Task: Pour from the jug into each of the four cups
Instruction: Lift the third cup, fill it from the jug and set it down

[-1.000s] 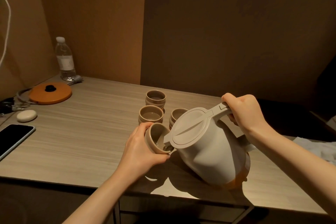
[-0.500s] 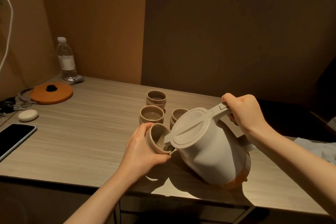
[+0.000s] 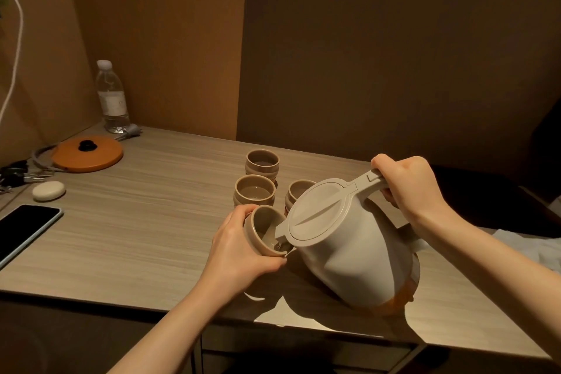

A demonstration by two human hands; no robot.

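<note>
Jug [image 3: 349, 252] tipped steeply toward the left, its spout over the mouth of the held cup [image 3: 263, 231] — that is the step in hand, a pour into what looks like the last of 4 cups. The right hand [image 3: 406, 188] is wrapped tight around the jug's handle at the top, which gives leverage to control the tilt; the base is lifted clear of the table [image 3: 136, 222] on its near side, though whether its far edge rests on the wood I cannot tell. The left hand [image 3: 239, 255] is curled around the held cup from below and behind, angling its mouth toward the spout, probably so the stream lands against the inner wall rather than splashing. A pale pool shows inside it.

Just behind stand the other 3 cups: the middle cup [image 3: 255, 191] with liquid visible in it, the far cup [image 3: 262, 161] also appearing filled, and the right cup [image 3: 299, 191] half hidden by the jug's lid, its contents unclear. They sit close together, near the pour.

Well apart on the left lie a phone [image 3: 24, 228], a small white case [image 3: 48, 190], an orange lid [image 3: 88, 153] and a water bottle [image 3: 110, 97].

The risk, as I judge it, is overfilling a tilted cup — it should be levelled as the jug comes upright.
</note>
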